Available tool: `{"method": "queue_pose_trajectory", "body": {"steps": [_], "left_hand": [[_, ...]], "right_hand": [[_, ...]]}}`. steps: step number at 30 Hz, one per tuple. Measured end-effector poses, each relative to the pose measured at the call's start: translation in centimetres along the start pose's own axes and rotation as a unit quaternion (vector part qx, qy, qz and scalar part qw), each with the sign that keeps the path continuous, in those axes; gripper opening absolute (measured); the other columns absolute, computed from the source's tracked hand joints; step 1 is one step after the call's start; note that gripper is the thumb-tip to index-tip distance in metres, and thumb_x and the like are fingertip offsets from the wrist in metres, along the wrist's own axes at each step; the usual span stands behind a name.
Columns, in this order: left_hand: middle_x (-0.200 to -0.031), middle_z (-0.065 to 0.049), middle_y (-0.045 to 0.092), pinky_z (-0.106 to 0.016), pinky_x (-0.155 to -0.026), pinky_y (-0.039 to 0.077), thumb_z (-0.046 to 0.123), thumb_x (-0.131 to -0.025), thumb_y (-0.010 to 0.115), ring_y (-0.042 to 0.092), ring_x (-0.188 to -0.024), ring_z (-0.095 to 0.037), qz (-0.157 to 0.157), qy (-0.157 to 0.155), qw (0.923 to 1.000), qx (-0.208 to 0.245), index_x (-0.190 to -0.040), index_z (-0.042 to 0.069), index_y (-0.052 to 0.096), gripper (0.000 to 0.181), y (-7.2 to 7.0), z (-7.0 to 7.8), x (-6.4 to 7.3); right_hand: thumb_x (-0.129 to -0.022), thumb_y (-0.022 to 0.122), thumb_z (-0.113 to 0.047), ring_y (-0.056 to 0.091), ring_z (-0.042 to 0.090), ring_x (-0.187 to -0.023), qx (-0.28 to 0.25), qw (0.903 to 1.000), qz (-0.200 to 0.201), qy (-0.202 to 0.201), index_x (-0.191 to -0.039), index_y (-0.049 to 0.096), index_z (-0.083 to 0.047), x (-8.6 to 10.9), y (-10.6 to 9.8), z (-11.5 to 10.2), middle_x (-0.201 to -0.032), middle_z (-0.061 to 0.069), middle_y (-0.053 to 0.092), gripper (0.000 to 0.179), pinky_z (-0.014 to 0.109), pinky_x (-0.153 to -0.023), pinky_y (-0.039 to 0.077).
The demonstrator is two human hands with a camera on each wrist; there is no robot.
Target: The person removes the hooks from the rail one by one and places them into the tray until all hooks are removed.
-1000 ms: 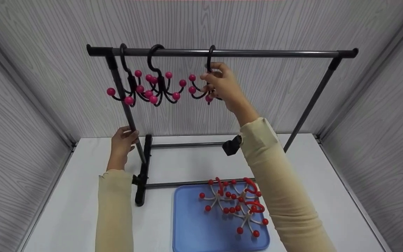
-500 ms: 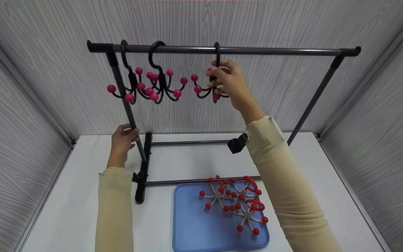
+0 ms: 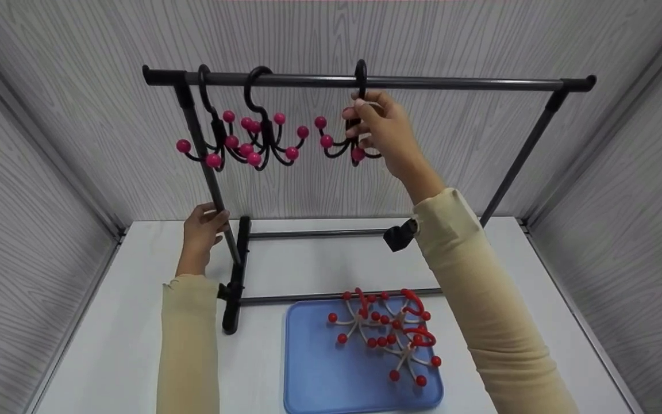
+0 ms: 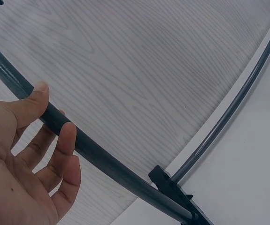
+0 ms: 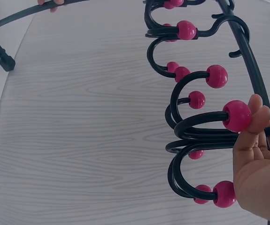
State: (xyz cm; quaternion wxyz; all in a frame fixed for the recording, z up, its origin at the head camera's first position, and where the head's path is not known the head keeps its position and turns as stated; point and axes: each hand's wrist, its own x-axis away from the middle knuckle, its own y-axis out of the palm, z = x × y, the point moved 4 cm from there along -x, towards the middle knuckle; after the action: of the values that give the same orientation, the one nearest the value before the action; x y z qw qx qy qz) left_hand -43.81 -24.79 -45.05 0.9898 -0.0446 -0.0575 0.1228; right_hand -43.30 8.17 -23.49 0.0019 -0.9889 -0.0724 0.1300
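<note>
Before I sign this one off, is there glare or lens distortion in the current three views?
Head: faint sheen along the top bar; left wrist: the post looks bowed, probably lens distortion; right wrist: small highlights on the pink balls.

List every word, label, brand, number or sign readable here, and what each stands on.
None: no lettering, number or sign shows on the rack, the black hangers, the red-and-white hangers, the blue tray or the sleeves.

Upright black hanger [image 5: 207, 133], pink-tipped
</note>
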Motion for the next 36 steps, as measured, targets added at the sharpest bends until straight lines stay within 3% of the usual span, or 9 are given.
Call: {"method": "queue_pose_trajectory", "body": {"steps": [8, 18, 26, 32, 36], "left_hand": [[-0.100, 0.009, 0.055, -0.030, -0.083, 0.040, 0.031, -0.090, 0.060, 0.058, -0.090, -0.008, -0.001, 0.002, 1.0000, -0.005, -0.126, 0.015, 0.044, 0.043, 0.1, -0.2, 0.1], [-0.097, 0.008, 0.055, -0.031, -0.083, 0.041, 0.027, -0.091, 0.059, 0.058, -0.087, -0.008, -0.013, -0.009, 0.9999, 0.006, -0.117, 0.020, 0.047, 0.030, 0.5, -0.1, 0.0], [-0.096, 0.010, 0.055, -0.031, -0.082, 0.042, 0.026, -0.091, 0.059, 0.059, -0.084, -0.006, -0.011, -0.015, 0.9998, 0.007, -0.117, 0.020, 0.047, 0.030, 0.4, 0.4, 0.1], [-0.103, 0.004, 0.056, -0.030, -0.081, 0.043, 0.028, -0.091, 0.058, 0.059, -0.087, -0.008, -0.012, -0.021, 0.9997, 0.003, -0.126, 0.017, 0.043, 0.040, 0.1, 0.1, -0.1], [-0.100, 0.006, 0.055, -0.030, -0.081, 0.042, 0.028, -0.092, 0.057, 0.058, -0.088, -0.008, -0.012, -0.021, 0.9997, 0.005, -0.125, 0.018, 0.043, 0.038, 0.0, 0.3, -0.1]], "right_hand": [[-0.097, 0.048, -0.020, 0.060, 0.014, -0.071, 0.011, 0.9996, -0.001, -0.025, -0.114, 0.052, -0.012, 0.8, -0.7, -0.4, -0.097, 0.007, 0.062, 0.019, 0.024, -0.056, 0.045], [-0.096, 0.051, -0.019, 0.059, 0.015, -0.070, 0.011, 0.9987, 0.018, -0.047, -0.113, 0.052, -0.010, 1.4, -2.4, -1.7, -0.093, 0.006, 0.062, 0.020, 0.026, -0.058, 0.044], [-0.095, 0.052, -0.017, 0.060, 0.016, -0.069, 0.030, 0.9978, 0.008, -0.059, -0.110, 0.053, -0.011, 2.5, -3.1, -3.2, -0.091, 0.006, 0.062, 0.016, 0.026, -0.056, 0.044], [-0.094, 0.053, -0.013, 0.059, 0.015, -0.065, 0.002, 0.9981, -0.009, -0.061, -0.109, 0.053, -0.010, 4.0, -3.9, -3.4, -0.088, 0.008, 0.062, 0.015, 0.022, -0.052, 0.044], [-0.094, 0.053, -0.013, 0.059, 0.015, -0.065, 0.014, 0.9980, -0.026, -0.055, -0.110, 0.052, -0.008, 5.3, -4.4, -3.0, -0.088, 0.008, 0.062, 0.017, 0.020, -0.052, 0.044]]}}
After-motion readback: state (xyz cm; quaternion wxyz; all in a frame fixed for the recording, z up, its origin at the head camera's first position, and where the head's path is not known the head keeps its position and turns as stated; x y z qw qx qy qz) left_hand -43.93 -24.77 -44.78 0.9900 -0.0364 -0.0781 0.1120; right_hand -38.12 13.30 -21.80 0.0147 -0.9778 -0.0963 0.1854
